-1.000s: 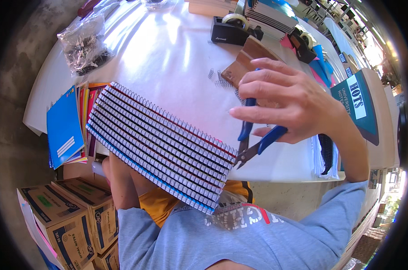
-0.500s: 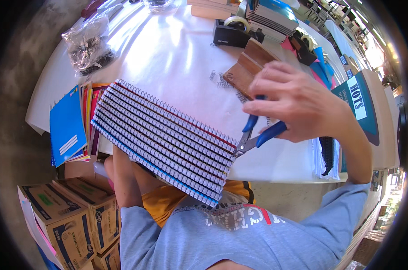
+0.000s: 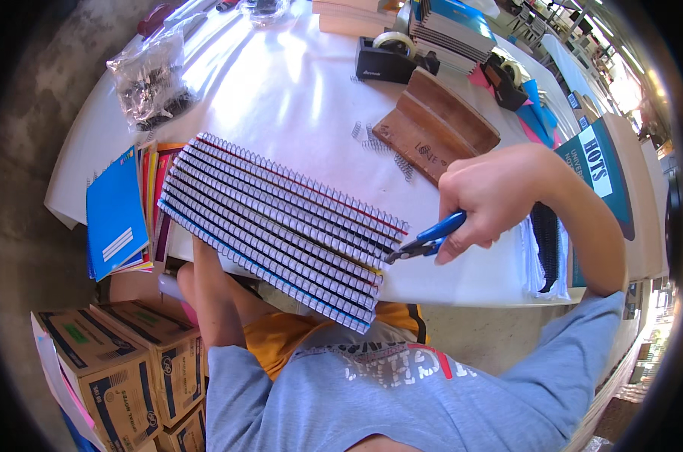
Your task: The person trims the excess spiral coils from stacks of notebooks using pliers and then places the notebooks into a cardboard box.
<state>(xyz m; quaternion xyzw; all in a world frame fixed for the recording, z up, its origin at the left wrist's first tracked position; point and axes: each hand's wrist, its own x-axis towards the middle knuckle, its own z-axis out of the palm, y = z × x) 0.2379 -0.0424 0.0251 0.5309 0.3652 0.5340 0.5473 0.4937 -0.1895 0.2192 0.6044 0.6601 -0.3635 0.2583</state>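
A stack of spiral notebooks (image 3: pixel 274 230) lies slantwise in front of me, its wire-bound spines facing up. Thin red, yellow and blue cover edges show between the rows of coils. My left forearm runs up under the left part of the stack; the left hand is hidden by the notebooks. My right hand (image 3: pixel 492 200) is closed around blue-handled wire cutters (image 3: pixel 432 237). Their jaws touch the coil ends at the stack's right edge, about midway along it.
A wooden V-shaped holder (image 3: pixel 436 120) and loose wire coils (image 3: pixel 368 137) lie beyond my right hand. Behind stand tape dispensers (image 3: pixel 390 60) and stacked notebooks (image 3: pixel 451 34). Colourful notebooks (image 3: pixel 117 215) and a plastic bag (image 3: pixel 149 83) sit left; cardboard boxes (image 3: pixel 123 377) stand below.
My right hand has turned over and moved down, from handles spread apart to a closed grip. The cutter jaws have moved slightly left and down, and the stack's right rows have spread slightly.
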